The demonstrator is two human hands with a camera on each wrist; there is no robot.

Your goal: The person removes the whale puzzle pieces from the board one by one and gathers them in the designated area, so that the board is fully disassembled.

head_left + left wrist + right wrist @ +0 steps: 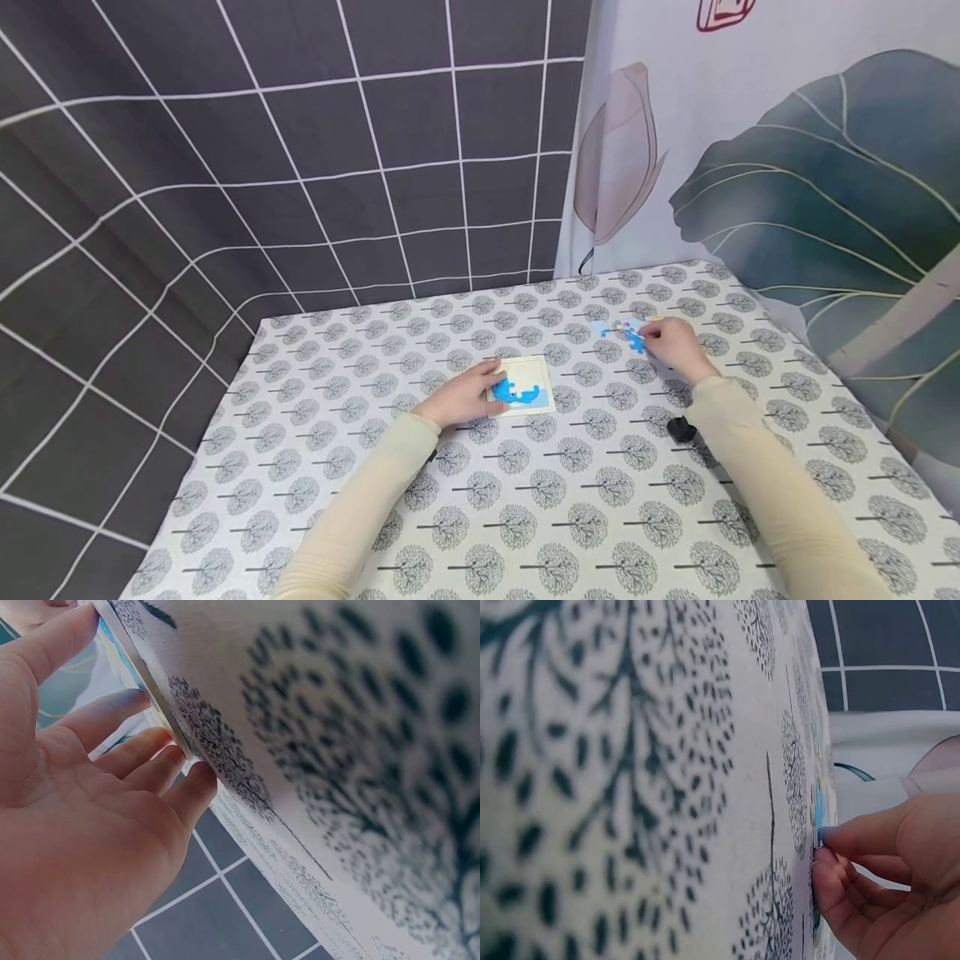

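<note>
A shallow cream puzzle tray [545, 361] lies on the table, with blue jigsaw pieces [531, 395] in its lower part. My left hand [467, 394] rests at the tray's left side, fingers spread and fairly straight, the tips touching its rim. In the left wrist view the fingertips [169, 739] sit along the tray's thin edge [161, 705]. To the right, my right hand [675, 343] pinches a blue jigsaw piece [637, 341] between thumb and fingertips, low over the cloth. The right wrist view shows that pinch, with the blue piece [819, 814] seen edge-on.
More loose jigsaw pieces [602, 327], pale blue with coloured spots, lie beside the right hand. A small black object [681, 430] is near the right wrist. The tablecloth [555, 492] has a tree print. A dark grid curtain [315, 167] and a leaf-printed curtain [795, 183] stand behind the table.
</note>
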